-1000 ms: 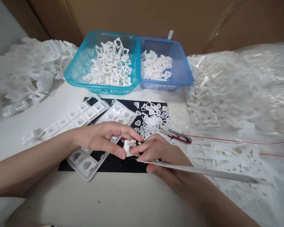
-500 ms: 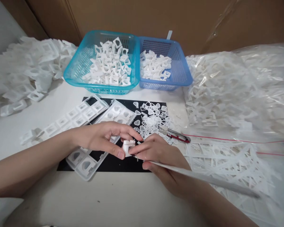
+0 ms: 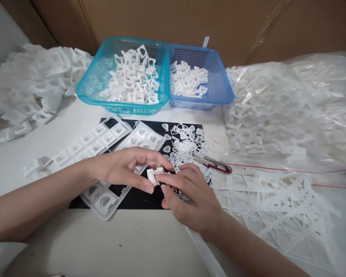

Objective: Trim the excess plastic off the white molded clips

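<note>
My left hand (image 3: 129, 167) is closed on a small white plastic bracket (image 3: 152, 176), pinching it between thumb and fingers above the black mat (image 3: 150, 201). My right hand (image 3: 193, 196) meets it from the right, with its fingertips at the bracket's side. Wrapped in the right hand is a long, thin tool with a whitish handle (image 3: 204, 250), which runs out under the palm toward the bottom edge. A dark bit shows near the right thumb tip, but the working end is mostly hidden. Below the left hand lies a plastic tray (image 3: 103, 217) of white parts.
A turquoise basket (image 3: 85, 94) and a blue basket (image 3: 222, 84) hold white brackets. Loose trimmings (image 3: 187, 144) and red-handled snips (image 3: 219, 166) lie right of the hands. Bagged parts (image 3: 265, 111) and white lattice frames (image 3: 282, 211) fill the right. More parts (image 3: 43, 80) are heaped left.
The bracket has turned and shifted slightly left in my left hand. My right hand has rolled, swinging the tool's handle from pointing right to pointing down toward the bottom edge.
</note>
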The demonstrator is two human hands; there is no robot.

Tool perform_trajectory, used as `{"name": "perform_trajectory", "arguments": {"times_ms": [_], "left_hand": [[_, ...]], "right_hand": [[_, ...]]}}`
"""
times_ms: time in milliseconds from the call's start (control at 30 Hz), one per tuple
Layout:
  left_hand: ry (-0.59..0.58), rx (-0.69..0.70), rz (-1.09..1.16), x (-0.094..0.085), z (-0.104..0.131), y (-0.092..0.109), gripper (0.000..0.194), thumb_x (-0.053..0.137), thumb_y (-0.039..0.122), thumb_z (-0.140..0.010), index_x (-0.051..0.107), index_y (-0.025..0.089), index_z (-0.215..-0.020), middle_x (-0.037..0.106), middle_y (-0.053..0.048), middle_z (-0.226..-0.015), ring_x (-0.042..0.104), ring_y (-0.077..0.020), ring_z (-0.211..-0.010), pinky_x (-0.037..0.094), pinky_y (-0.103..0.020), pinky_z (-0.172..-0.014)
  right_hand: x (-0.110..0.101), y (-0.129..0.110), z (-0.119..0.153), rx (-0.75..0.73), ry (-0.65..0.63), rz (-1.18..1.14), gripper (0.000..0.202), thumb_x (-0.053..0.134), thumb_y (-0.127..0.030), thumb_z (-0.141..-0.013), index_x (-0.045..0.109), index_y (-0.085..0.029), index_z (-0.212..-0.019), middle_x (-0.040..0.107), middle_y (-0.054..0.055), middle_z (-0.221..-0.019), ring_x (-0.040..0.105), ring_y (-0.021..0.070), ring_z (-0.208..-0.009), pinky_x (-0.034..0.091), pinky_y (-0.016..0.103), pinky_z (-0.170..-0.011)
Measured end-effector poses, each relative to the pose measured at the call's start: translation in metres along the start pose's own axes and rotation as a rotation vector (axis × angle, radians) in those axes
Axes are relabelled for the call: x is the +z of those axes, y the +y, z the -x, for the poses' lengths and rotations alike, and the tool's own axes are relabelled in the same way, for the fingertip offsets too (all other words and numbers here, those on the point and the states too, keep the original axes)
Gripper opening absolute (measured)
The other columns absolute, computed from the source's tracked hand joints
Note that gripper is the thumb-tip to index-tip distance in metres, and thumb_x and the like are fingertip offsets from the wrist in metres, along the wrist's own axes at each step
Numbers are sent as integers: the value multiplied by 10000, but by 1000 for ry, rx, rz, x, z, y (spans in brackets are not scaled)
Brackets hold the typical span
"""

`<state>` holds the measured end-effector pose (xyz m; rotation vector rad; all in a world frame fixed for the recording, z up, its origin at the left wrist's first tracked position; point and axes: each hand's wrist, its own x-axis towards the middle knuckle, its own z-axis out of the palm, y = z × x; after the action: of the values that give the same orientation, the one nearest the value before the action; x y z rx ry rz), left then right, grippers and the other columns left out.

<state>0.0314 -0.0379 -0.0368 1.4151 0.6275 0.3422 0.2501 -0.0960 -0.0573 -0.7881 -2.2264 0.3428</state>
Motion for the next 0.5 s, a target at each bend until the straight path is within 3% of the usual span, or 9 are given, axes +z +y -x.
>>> {"name": "perform_trajectory", "arguments": {"times_ms": [167, 300, 500], "left_hand": [[-8, 30, 38, 2, -3, 3, 376, 754, 201, -770, 630, 184, -1125, 726, -51, -1019, 665, -169, -915, 483, -236, -786], [23, 26, -34, 2, -3, 2, 410, 781, 216, -736, 630, 185, -1116, 721, -62, -1041, 658, -198, -975, 480, -268, -827], [31, 28, -45, 1, -4, 0, 411, 780, 219, -737, 619, 195, -1114, 719, -53, -1011, 658, -194, -968, 484, -260, -786]], "right_hand": [[-16, 2, -10, 77, -89, -281, 174, 478, -119, -923, 586, -247, -973, 737, 21, -1003, 657, 160, -875, 491, 384, -859], [-28, 4, -17, 304, -65, -697, 105, 508, -249, -957, 610, -230, -975, 738, 56, -1050, 678, 165, -960, 531, 361, -845], [-24, 1, -14, 445, -59, -766, 114, 541, -296, -946, 643, -248, -930, 746, 25, -1010, 675, 154, -954, 531, 345, -847]]}}
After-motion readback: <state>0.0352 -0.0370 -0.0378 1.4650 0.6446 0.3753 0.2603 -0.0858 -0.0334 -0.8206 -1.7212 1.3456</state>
